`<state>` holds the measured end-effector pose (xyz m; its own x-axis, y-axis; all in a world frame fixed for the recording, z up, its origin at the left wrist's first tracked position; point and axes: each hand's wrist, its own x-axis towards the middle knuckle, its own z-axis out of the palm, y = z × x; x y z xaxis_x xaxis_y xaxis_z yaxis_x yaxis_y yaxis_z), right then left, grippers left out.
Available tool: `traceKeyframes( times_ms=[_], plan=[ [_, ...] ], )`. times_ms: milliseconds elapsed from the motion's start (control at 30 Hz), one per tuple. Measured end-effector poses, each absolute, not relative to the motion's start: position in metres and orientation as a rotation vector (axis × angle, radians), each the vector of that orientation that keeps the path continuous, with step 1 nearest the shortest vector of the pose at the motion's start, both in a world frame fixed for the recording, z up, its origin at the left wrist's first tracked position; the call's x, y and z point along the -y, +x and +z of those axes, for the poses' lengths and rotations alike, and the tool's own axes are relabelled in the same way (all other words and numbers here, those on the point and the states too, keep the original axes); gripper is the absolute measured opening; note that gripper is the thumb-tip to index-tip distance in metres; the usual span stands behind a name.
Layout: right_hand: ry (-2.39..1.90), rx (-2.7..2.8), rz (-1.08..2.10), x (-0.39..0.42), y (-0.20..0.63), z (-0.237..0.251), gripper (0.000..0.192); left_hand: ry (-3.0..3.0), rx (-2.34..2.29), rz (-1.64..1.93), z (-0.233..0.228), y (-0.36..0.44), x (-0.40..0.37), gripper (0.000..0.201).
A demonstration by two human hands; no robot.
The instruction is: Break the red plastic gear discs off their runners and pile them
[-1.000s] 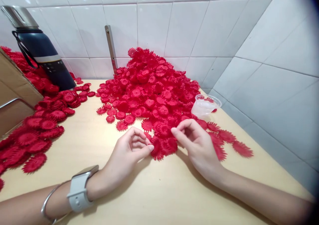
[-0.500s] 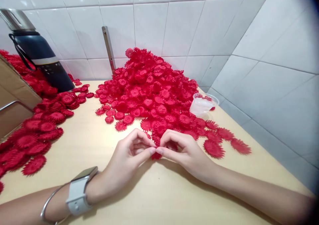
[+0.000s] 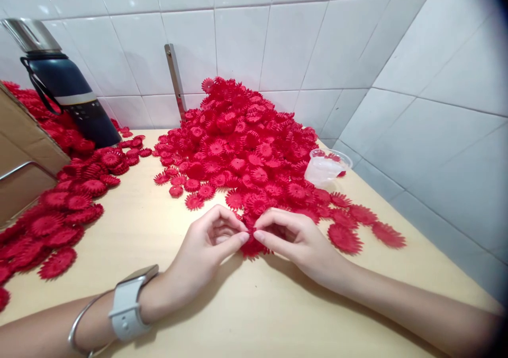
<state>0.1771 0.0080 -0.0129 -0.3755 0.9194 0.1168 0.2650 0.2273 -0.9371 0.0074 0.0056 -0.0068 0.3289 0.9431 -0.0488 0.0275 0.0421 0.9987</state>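
big pile (image 3: 246,141): huge red heap of flower pieces against the far wall, barely dented, so I'd say most of the job is left
left batch (image 3: 51,215): smaller spread on the left (maybe the finished ones, can't tell)
table (image 3: 246,310): bare near the edge
left hand (image 3: 206,247): fingertips pinched on the red flower piece (image 3: 252,247)
right hand (image 3: 297,239): pinching the same piece, near the middle of the table
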Motion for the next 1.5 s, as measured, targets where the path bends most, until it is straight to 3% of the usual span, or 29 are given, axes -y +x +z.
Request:
traceKeyframes(
  times_ms=[533,1200,1500],
  plan=[
    [-1.078,1.688,1.342,-0.0083,0.1766,-0.0124,0.01,1.379,-0.9,0.855,-0.0084,0.0079,-0.0038,0.008],
    [-1.009,1.936,1.066,-0.0048,0.1771,-0.0129,0.011,1.37,-0.965,0.827,-0.0095,0.0077,-0.0037,0.011],
    [-1.267,1.514,1.078,-0.0082,0.1789,-0.0193,0.01,1.351,-1.061,0.895,-0.0128,0.0068,-0.0066,0.015]
  ],
)
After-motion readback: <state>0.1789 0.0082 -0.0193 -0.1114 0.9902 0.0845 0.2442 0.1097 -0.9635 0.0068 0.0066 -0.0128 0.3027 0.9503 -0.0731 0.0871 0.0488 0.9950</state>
